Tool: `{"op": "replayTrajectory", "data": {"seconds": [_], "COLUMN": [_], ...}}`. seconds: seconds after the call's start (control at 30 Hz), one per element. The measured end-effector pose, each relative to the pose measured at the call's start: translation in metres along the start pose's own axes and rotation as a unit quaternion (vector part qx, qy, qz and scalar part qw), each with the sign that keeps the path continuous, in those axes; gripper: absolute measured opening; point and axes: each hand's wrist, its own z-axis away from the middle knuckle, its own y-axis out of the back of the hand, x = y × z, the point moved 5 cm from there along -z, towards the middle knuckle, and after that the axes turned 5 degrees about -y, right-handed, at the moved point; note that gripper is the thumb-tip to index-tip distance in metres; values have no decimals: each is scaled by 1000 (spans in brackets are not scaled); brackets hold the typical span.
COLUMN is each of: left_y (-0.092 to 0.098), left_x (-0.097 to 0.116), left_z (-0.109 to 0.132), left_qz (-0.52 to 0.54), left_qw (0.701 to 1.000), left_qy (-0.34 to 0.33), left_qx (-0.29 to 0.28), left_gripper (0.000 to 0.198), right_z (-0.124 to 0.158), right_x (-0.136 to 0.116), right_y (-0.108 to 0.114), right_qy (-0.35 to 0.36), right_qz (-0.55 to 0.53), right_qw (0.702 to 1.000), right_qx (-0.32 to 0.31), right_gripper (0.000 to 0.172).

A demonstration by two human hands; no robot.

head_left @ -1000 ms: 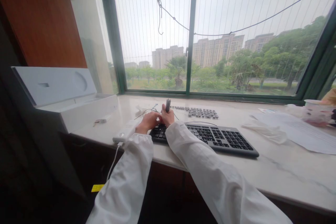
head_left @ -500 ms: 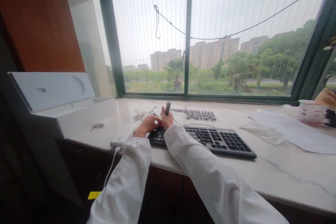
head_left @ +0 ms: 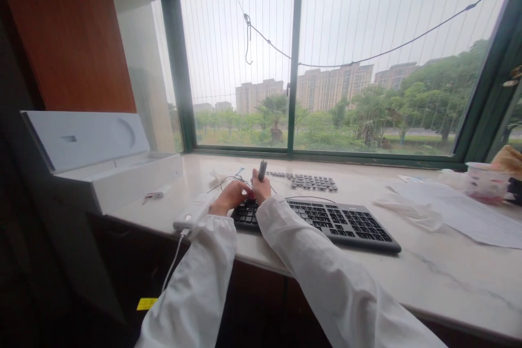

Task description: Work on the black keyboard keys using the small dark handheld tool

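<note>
A black keyboard (head_left: 359, 224) lies on the counter, with many of its keycaps off. My right hand (head_left: 261, 190) is closed around a dark grey stick-like tool (head_left: 262, 168), whose upper end points up; its lower end is hidden by the hand. Close beside it, my left hand (head_left: 231, 197) is over the keyboard's left end with thumb and fingers brought together. What those fingers pinch, if anything, cannot be made out. Behind the keyboard, loose grey keycaps (head_left: 314, 182) are laid out in rows.
A white power strip (head_left: 190, 216) with a plugged cable sits left of the keyboard. Farther left stand an open white box (head_left: 134, 182) and a small white item (head_left: 157, 194). To the right are a crumpled plastic bag (head_left: 411, 212), paper sheets (head_left: 468, 212) and a cup (head_left: 487, 182).
The whole view has shifted slightly. Both hands stay at the keyboard's left end, and my right hand still holds the grey tool.
</note>
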Motion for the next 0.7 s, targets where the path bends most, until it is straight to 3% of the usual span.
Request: {"op": "replayTrajectory", "data": {"seconds": [0.23,0.7], "left_y": [2,8], "left_x": [1,3], "left_z": [0,2], "left_qz": [-41,13], "left_qw": [999,999], "left_qy": [9,23], "left_qx": [9,29], "left_gripper": [20,16], "right_z": [24,19], "right_x": [-18,-9], "right_y": [1,8], "right_qy": [-6,-36], "right_qz": [52,5], "right_qw": [999,994], "right_qx": [16,100], "right_gripper": [49,54]}}
